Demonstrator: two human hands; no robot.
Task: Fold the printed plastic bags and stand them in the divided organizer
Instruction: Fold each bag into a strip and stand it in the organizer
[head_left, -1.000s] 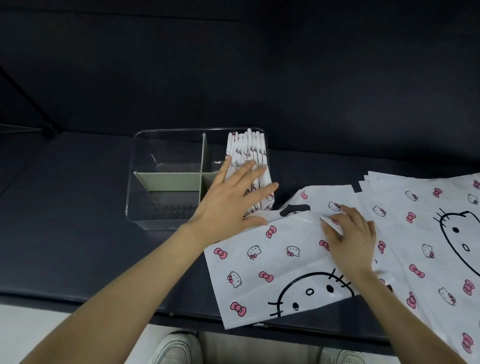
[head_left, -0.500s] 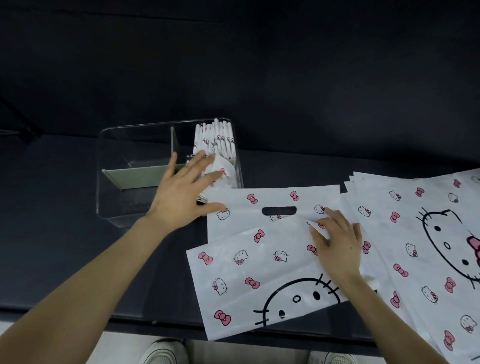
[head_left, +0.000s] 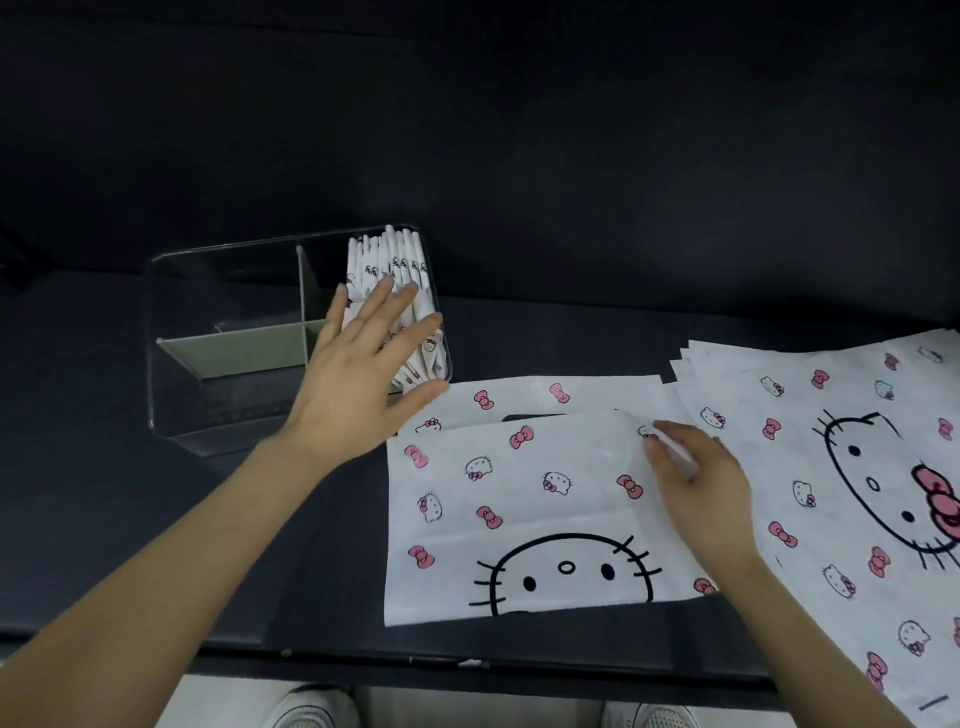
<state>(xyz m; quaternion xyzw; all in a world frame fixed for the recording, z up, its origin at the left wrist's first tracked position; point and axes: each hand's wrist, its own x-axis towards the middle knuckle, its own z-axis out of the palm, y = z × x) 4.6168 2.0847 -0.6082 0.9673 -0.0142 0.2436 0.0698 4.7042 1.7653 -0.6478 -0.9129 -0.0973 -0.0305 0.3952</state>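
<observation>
Over the organizer (head_left: 218, 421) the left hand (head_left: 358, 384) spreads flat; the right hand (head_left: 696, 483) pinches the half-folded bag (head_left: 519, 493)

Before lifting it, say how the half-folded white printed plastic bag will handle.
That white printed plastic bag probably flops: it lies thin and creased. Its sheen suggests it slides easily. The fold may spring open once the right hand lets go.
</observation>
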